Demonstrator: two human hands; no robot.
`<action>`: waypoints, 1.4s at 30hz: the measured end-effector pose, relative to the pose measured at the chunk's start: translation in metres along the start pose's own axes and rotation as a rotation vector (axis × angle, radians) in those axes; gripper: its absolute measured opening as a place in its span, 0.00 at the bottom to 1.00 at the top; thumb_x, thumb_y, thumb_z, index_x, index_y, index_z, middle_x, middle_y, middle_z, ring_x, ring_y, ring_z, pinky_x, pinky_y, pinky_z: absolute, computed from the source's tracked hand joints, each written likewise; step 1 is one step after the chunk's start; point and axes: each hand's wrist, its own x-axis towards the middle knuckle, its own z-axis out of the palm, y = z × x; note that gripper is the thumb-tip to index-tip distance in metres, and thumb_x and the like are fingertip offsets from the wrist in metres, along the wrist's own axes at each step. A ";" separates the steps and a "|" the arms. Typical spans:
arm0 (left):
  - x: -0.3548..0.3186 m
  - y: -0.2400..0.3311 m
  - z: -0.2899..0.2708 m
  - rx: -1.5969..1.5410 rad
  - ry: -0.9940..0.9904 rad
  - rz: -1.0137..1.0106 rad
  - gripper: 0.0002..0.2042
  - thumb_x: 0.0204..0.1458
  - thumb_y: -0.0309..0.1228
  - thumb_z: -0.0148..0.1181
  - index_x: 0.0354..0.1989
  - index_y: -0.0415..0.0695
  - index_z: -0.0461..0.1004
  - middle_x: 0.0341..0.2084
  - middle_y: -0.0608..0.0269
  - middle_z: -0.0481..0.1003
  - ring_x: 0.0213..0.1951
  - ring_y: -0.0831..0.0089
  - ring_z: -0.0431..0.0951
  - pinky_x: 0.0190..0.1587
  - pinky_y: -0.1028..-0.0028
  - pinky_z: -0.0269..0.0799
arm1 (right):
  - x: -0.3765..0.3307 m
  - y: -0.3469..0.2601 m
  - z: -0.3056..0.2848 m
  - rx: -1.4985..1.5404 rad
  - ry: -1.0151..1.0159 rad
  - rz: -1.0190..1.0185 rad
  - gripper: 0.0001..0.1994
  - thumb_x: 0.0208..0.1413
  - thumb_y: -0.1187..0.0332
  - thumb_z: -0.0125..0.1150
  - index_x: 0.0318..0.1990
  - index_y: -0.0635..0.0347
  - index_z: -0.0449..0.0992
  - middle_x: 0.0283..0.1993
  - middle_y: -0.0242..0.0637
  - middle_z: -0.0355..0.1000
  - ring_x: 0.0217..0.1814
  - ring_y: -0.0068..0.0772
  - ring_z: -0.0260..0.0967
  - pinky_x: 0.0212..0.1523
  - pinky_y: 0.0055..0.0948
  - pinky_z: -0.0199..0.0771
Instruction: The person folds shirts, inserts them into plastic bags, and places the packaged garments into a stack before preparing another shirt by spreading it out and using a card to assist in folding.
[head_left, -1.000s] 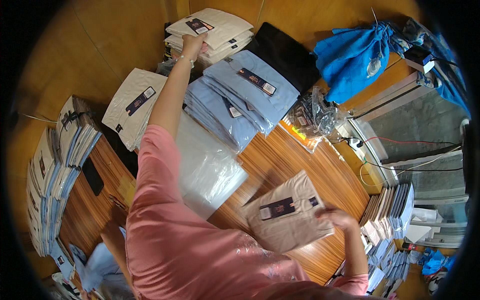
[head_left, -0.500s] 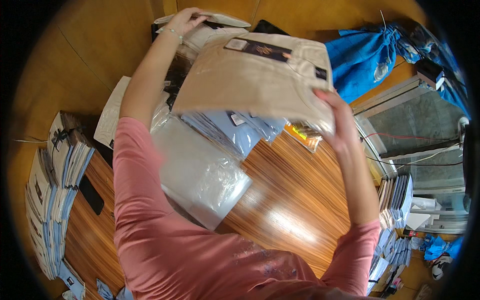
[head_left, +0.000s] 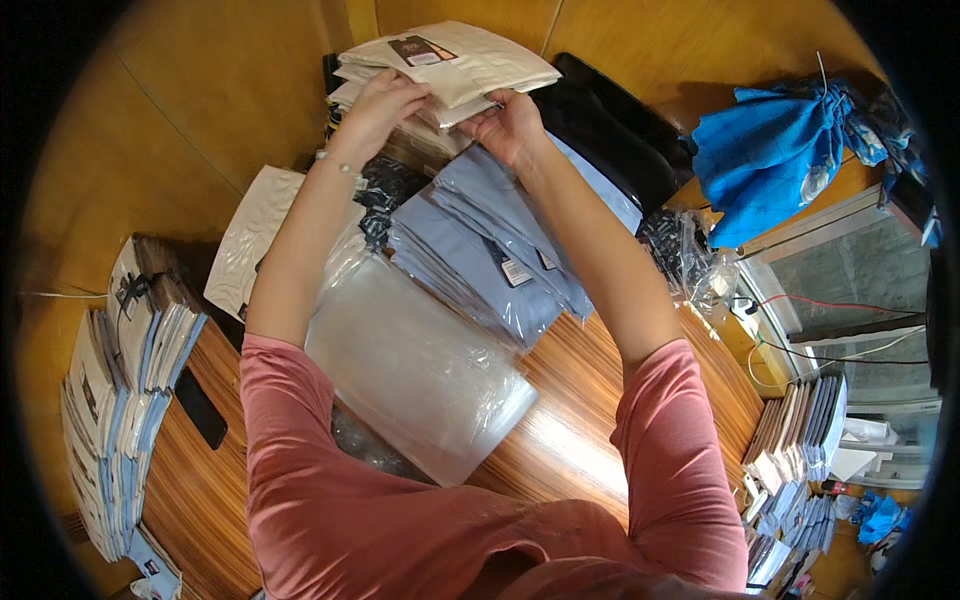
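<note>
A pair of folded beige trousers with a dark paper tag lies on top of a stack of similar garments at the far side of the table. Both arms reach forward to its near edge. My left hand is closed at the near left edge, fingers bent over the cloth. My right hand pinches the near edge further right, with the thumb on top. Just below my hands, light blue folded garments in clear bags lie in an overlapping pile. A stack of clear plastic bags lies nearer to me.
Tall stacks of folded garments stand at the left, beside a black phone. More stacks stand at the right by the window. A black bag-like object lies at the back; blue cloth hangs beyond it.
The beige trousers have gone from mid-air in my right hand onto the far stack. My right hand has moved left and away from me, beside my left hand.
</note>
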 end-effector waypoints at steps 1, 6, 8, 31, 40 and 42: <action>-0.004 -0.008 -0.014 0.113 -0.025 0.020 0.13 0.56 0.30 0.51 0.45 0.34 0.66 0.40 0.59 0.70 0.42 0.73 0.72 0.47 0.76 0.67 | -0.003 0.002 0.004 -0.010 -0.008 0.035 0.21 0.59 0.64 0.33 0.58 0.65 0.54 0.59 0.54 0.55 0.58 0.56 0.58 0.55 0.57 0.62; 0.020 -0.068 -0.050 0.071 0.627 0.222 0.36 0.56 0.54 0.40 0.62 0.34 0.49 0.62 0.48 0.47 0.63 0.59 0.46 0.63 0.67 0.42 | -0.012 -0.014 0.034 -0.166 -0.043 0.121 0.23 0.60 0.58 0.38 0.58 0.63 0.53 0.58 0.52 0.56 0.58 0.55 0.59 0.54 0.58 0.63; 0.035 -0.079 -0.039 -0.058 0.566 0.196 0.39 0.55 0.57 0.37 0.63 0.33 0.44 0.64 0.46 0.40 0.65 0.58 0.38 0.64 0.66 0.35 | -0.005 -0.007 0.037 -0.342 0.009 0.086 0.20 0.60 0.63 0.41 0.56 0.65 0.53 0.57 0.51 0.57 0.56 0.52 0.61 0.51 0.55 0.69; 0.012 -0.058 0.034 0.311 0.666 0.238 0.48 0.51 0.60 0.42 0.63 0.30 0.31 0.64 0.38 0.30 0.66 0.48 0.25 0.64 0.55 0.23 | -0.161 -0.060 -0.017 -1.095 0.004 -0.215 0.32 0.55 0.65 0.53 0.65 0.63 0.47 0.60 0.44 0.58 0.62 0.34 0.56 0.57 0.26 0.57; 0.010 -0.065 0.026 0.582 0.281 0.327 0.64 0.31 0.52 0.70 0.59 0.19 0.28 0.60 0.24 0.33 0.65 0.40 0.33 0.66 0.62 0.35 | -0.535 0.010 -0.155 -1.101 0.538 0.238 0.15 0.54 0.72 0.54 0.49 0.64 0.69 0.40 0.41 0.72 0.44 0.32 0.70 0.47 0.29 0.69; 0.004 -0.065 0.041 0.784 0.281 0.243 0.63 0.32 0.51 0.70 0.59 0.19 0.29 0.61 0.24 0.33 0.65 0.42 0.33 0.66 0.64 0.35 | -0.609 0.028 -0.179 -1.333 0.764 0.228 0.16 0.53 0.71 0.54 0.51 0.63 0.68 0.46 0.45 0.68 0.49 0.39 0.66 0.51 0.35 0.65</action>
